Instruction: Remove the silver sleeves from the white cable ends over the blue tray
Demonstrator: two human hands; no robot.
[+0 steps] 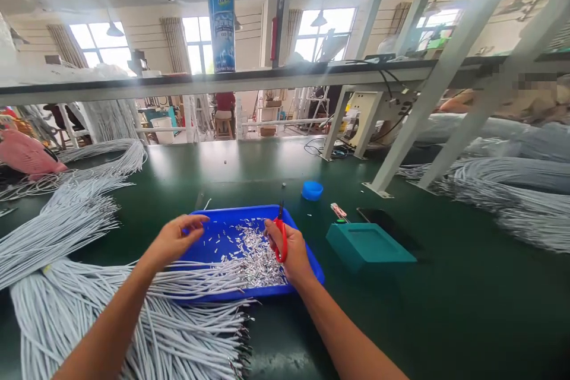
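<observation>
Grips red-handled scissors [284, 238] in the right hand [295, 254], with thumb and fingers closed about the handles. Holds the scissors above the right part of a blue tray [236, 210], over a heap of small metal pieces [260, 249]. Points the dark tip away from the body, toward the far rim of the tray, with the long axis nearly vertical in the view and the red loops nearest the palm. Blade opening too small to tell.

Extends the left hand [176, 240] over the far left corner of the tray, half open, with fingers loosely curled and directed right, toward the scissors.

Below the left hand: white cables [200, 276] laid across the near part of the tray, long axis from left to right, free ends directed right, among the metal pieces. Nearer the body: a thicker cable bundle [191, 338], fanned out on the green tabletop [467, 309], with dark-tipped ends likewise directed right, just beside the near rim. Farther left: another bundle [75, 219], slanted, with ends directed right and away.

Beyond the tray, to the right of the scissors tip: a small blue cup [312, 191]. Right of the tray: a teal box [369, 243], near a small orange-and-white tool [338, 210]. On the raised shelf [155, 88]: an upright blue spray can [221, 24].
</observation>
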